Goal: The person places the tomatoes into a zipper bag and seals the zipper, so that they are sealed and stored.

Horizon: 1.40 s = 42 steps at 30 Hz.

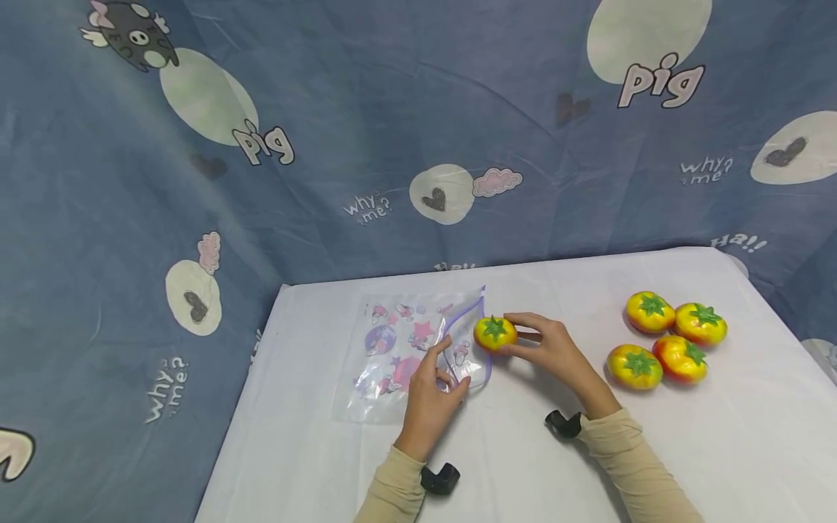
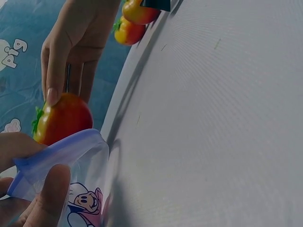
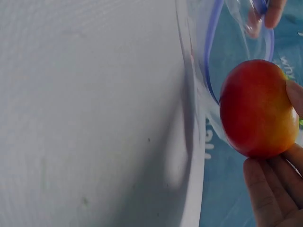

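A clear zip bag point(image 1: 386, 396) with pink and purple cartoon prints lies on the table, its purple-edged mouth spread apart on the right side. My left hand point(image 1: 431, 407) pinches the near part of that mouth between thumb and fingers, seen closely in the left wrist view. My right hand point(image 1: 549, 347) holds a yellow-and-red tomato point(image 1: 495, 334) with a green leafy top, right at the bag's mouth. In the right wrist view the tomato's red underside point(image 3: 255, 111) shows in front of the purple rim point(image 3: 211, 52), with thumb and fingers on either side.
Several more tomatoes point(image 1: 634, 367) stand grouped on the white table point(image 1: 523, 465) to the right of my right hand. Behind the table's far edge hangs a blue printed cloth point(image 1: 366, 131), which also covers the left side.
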Each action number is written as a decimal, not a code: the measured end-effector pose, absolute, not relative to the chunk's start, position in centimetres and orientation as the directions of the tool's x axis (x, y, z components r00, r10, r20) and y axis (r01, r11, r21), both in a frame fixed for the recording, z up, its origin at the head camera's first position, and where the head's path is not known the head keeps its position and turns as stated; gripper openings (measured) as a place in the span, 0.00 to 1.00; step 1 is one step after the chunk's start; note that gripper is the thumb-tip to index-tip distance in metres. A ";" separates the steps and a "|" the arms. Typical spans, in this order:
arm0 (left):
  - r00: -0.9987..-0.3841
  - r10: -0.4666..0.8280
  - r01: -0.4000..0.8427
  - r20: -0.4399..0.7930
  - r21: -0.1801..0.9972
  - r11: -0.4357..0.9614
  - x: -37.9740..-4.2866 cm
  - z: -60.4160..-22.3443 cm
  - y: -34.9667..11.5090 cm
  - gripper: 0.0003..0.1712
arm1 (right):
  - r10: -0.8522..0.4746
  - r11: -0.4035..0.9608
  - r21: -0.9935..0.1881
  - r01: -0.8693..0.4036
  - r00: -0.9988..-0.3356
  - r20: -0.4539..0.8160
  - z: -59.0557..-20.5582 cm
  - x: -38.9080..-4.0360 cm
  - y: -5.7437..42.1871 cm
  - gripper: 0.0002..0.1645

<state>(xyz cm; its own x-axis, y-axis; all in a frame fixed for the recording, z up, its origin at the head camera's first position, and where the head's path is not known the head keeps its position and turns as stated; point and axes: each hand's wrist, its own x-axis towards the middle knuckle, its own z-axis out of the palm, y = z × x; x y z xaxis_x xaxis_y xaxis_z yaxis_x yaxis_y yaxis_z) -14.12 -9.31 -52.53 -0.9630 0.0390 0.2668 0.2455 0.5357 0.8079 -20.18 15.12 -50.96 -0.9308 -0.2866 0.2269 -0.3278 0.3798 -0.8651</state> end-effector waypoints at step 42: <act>-0.963 0.062 0.252 0.261 0.798 0.547 -13.9 -52.5 -8.9 0.41 | -0.370 0.422 -0.825 -0.375 -0.902 0.221 -51.4 -21.4 11.9 0.31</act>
